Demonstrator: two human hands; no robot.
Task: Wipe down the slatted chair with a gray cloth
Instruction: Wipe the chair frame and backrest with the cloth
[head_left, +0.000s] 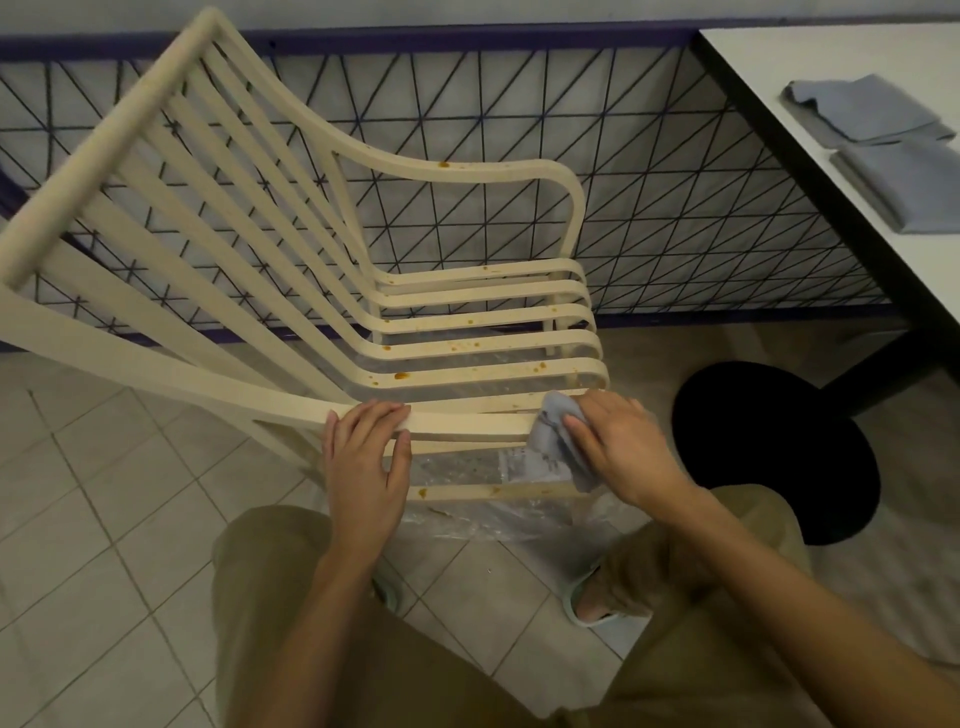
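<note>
Beside the dark lattice railing (675, 182), faced a cream slatted chair (493, 340) from its side, with the back slats to the left and the seat slats curving off to the right. Gripped the near armrest with the left hand (363, 457) — fingers curled over the top of the rail, thumb tucked against its near edge. Clutched a bunched gray cloth (550, 431) in the right hand (623, 441), fingers bent over it, and pressed it onto the front end of that same armrest, a little right of the left hand. Noted orange-brown stains (400, 375) spattered across the seat slats and the far armrest, with a few on the lowest near rail. Saw clear plastic sheeting (493, 514) spread on the floor tiles (104, 493) beneath the chair. Spotted folded spare cloths (904, 187) lying on the white table (831, 52) at upper right — well apart from the chair — and the table's round black base (774, 452) near the right hand.
</note>
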